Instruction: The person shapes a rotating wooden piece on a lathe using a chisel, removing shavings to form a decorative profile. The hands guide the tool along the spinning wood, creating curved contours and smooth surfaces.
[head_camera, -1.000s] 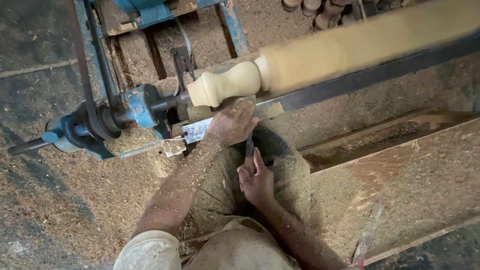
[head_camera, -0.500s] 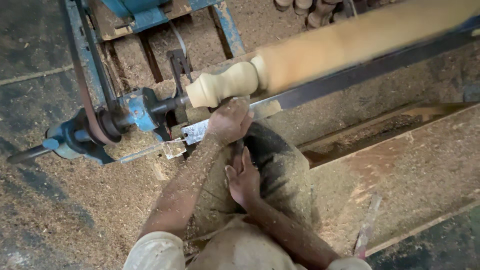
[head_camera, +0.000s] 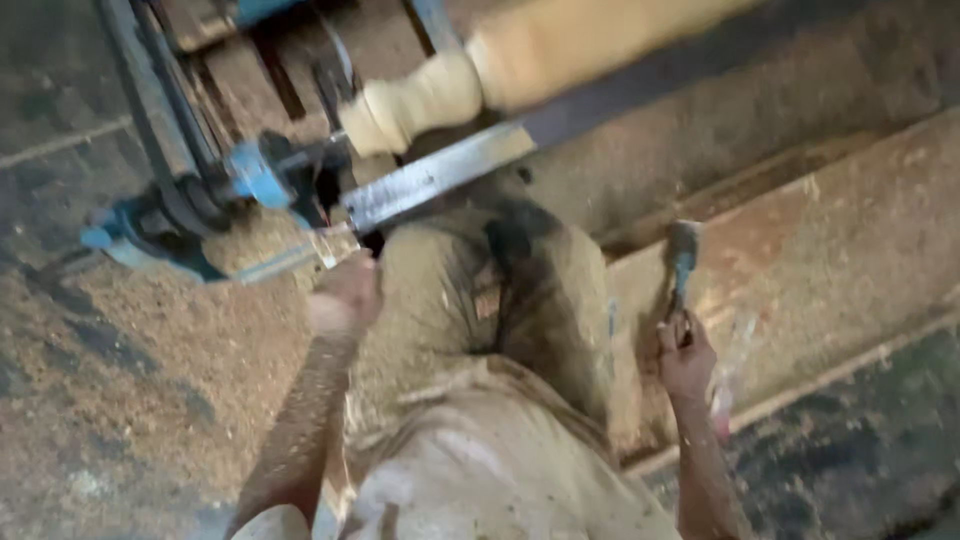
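Note:
A pale wooden spindle (head_camera: 430, 95) with a turned, rounded end is mounted on a blue lathe (head_camera: 255, 170). Its long thick part (head_camera: 600, 35) runs off to the upper right. A flat metal rest bar (head_camera: 440, 175) lies just below the wood. My left hand (head_camera: 345, 295) is beneath the bar's near end with its fingers curled. Blur hides whether it grips anything. My right hand (head_camera: 685, 355) is out to the right over a wooden plank (head_camera: 840, 240). It is closed around the handle of a dark turning tool (head_camera: 683, 255) that points away from me.
Sawdust covers the floor (head_camera: 140, 400) and my dusty trousers (head_camera: 480, 300). A drive belt (head_camera: 150, 110) runs up from the lathe's left end. A raised wooden board edge (head_camera: 850, 370) crosses the lower right, with dark floor beyond it.
My left hand has come off the rest bar and dropped below its end. My right hand has swung from my lap out to the right with the tool. The view has shifted.

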